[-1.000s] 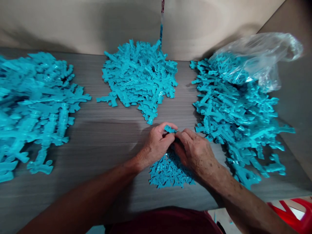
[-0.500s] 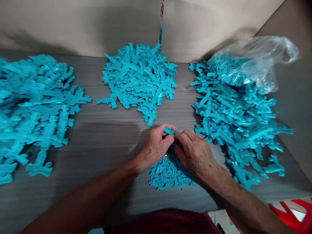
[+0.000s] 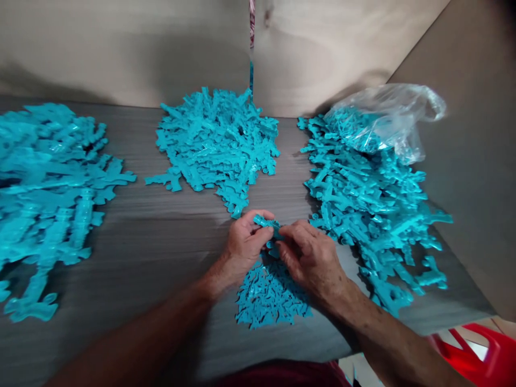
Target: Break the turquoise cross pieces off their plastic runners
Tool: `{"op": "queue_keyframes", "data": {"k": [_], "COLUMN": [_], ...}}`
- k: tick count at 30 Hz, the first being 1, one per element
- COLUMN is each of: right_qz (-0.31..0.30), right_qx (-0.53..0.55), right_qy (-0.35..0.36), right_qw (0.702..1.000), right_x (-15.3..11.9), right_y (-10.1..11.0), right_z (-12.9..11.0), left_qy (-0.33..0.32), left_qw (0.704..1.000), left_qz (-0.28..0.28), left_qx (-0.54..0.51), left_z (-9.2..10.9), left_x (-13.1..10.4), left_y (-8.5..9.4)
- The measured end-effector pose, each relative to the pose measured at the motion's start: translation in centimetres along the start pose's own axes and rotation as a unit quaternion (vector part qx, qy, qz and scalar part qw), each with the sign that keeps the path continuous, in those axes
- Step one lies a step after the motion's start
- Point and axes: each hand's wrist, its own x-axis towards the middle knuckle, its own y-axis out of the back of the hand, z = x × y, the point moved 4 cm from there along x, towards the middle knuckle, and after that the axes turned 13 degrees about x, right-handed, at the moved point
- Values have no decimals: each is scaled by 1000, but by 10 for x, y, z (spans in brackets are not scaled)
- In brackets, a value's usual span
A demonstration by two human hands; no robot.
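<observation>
Between my two hands is a small turquoise plastic piece, its outline irregular and partly hidden by fingers. My left hand pinches it from the left, thumb on top. My right hand has its fingertips closed on the piece's right end. Just below the hands lies a low heap of small turquoise scraps on the grey table. Beyond them stands a pile of larger turquoise plastic pieces, with knobbly, notched outlines.
Another turquoise pile spreads along the left. At the right, a long turquoise pile has a clear plastic bag with more pieces on top. A pale wall closes off the back. Something red stands below the table's right front edge.
The view has shifted, so the piles now appear further left and slightly lower. More of the turquoise piece shows between my fingers, tilted down to the right. Both hands still hold it.
</observation>
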Motion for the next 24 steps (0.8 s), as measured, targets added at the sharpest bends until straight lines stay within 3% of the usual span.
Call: {"op": "queue_keyframes", "data": {"k": [12,24], "right_qz": [41,39], "right_qx": [36,77], "right_qy": [-24,-29], "right_qw": [998,996], "right_x": [4,5], "right_y": [4,4], "right_z": [4,7], "left_qy": [39,15], "left_qw": [994,999], "left_qz": [-25,-7], "left_qx": [-96,-46], "left_z": [7,2], "left_x": [-1,-3], "left_y": [0,1]}}
